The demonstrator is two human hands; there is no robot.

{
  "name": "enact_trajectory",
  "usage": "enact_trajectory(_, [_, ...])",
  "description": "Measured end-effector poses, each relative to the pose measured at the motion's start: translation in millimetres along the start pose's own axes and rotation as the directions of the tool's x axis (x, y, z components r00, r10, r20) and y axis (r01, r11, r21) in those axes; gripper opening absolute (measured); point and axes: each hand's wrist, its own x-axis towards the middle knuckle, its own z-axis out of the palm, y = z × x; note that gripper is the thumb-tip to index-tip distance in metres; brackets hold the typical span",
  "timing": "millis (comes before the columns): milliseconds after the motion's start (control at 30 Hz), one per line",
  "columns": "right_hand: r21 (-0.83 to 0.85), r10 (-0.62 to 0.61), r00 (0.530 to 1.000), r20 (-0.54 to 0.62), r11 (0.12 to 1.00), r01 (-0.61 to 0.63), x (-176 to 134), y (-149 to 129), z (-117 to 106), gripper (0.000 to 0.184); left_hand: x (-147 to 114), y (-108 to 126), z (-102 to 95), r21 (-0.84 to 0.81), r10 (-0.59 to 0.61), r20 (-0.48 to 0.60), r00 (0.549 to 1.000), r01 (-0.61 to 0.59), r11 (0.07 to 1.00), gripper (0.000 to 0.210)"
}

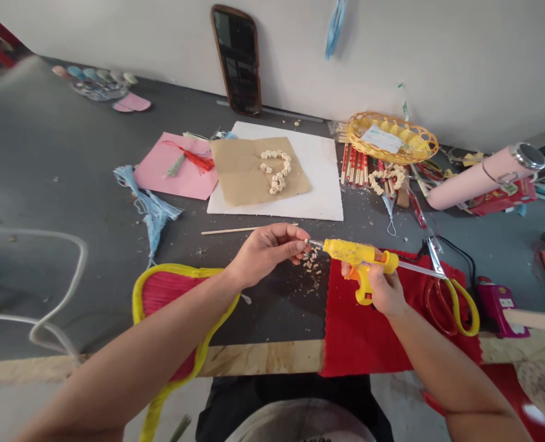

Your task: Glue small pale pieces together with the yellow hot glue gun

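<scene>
My right hand [382,288] grips a yellow glue gun [358,255] by its handle, with the nozzle pointing left. My left hand [267,248] pinches a tiny wooden piece at its fingertips, right at the nozzle tip. Just below them lies a small heap of wooden bits [311,263] on the grey table [70,202]. Further back, a brown paper sheet [254,169] on a white board [318,184] carries wooden bits glued in a curved shape [277,169].
A red felt cloth [369,331] with yellow-handled scissors [452,294] lies at the right. A yellow basket [392,138], chopsticks [355,166], a pink roll [475,178], pink paper [175,172], blue tassels [150,205], a thin stick [235,231] and a yellow-rimmed red fan [171,294] surround the work spot.
</scene>
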Motion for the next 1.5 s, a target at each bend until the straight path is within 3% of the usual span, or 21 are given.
enact_trajectory(200, [-0.048, 0.006, 1.000, -0.023, 0.999, -0.007, 0.1, -3.3, 0.7, 0.045, 0.8, -0.9, 0.1, 0.038, 0.004, -0.040, 0.999, -0.002, 0.999, 0.027])
enact_trajectory(600, [-0.083, -0.005, 0.999, -0.037, 0.997, 0.002, 0.3, -0.2, 0.1, 0.042, 0.5, 0.4, 1.9, 0.045, 0.000, -0.013, 1.000, 0.001, 0.999, 0.028])
enact_trajectory(1500, [-0.042, 0.018, 0.999, -0.052, 0.999, -0.020, 1.6, -0.3, 1.0, 0.043, -0.5, 0.3, 0.7, 0.051, -0.009, -0.006, 1.000, 0.009, 0.999, 0.028])
